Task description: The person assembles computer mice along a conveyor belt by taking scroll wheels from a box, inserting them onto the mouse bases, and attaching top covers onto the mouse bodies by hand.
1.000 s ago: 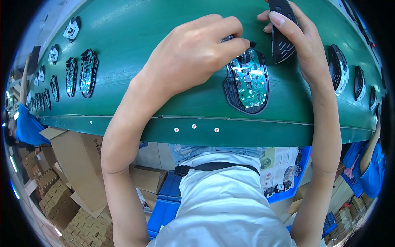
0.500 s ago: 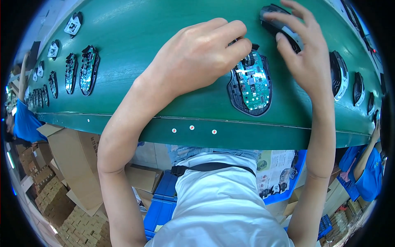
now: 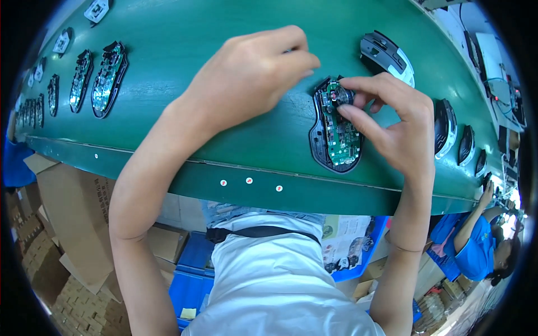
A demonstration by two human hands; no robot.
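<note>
In front of me on the green bench lies an open mouse base [image 3: 319,147] with a green circuit board [image 3: 338,140] in it. My right hand [image 3: 395,115] has thumb and forefinger on either side of the dark scroll wheel [image 3: 344,97] at the board's far end. My left hand [image 3: 255,73] hovers left of the base with its fingers pinched together. What it holds, if anything, is mostly hidden. Beyond my right hand rests a black and white mouse shell [image 3: 386,53], apart from the base.
More mouse bases with boards [image 3: 109,81] line the left of the bench [image 3: 185,67], with white-grey parts [image 3: 63,42] behind them. Several shells [image 3: 445,129] stand at right. A person in blue [image 3: 476,246] works there. Cardboard boxes [image 3: 78,224] and a blue bin [image 3: 190,280] sit below.
My left hand has come away from the board toward the left. My right hand has left the shell and moved nearer, onto the scroll wheel. The whole view has shifted slightly.
</note>
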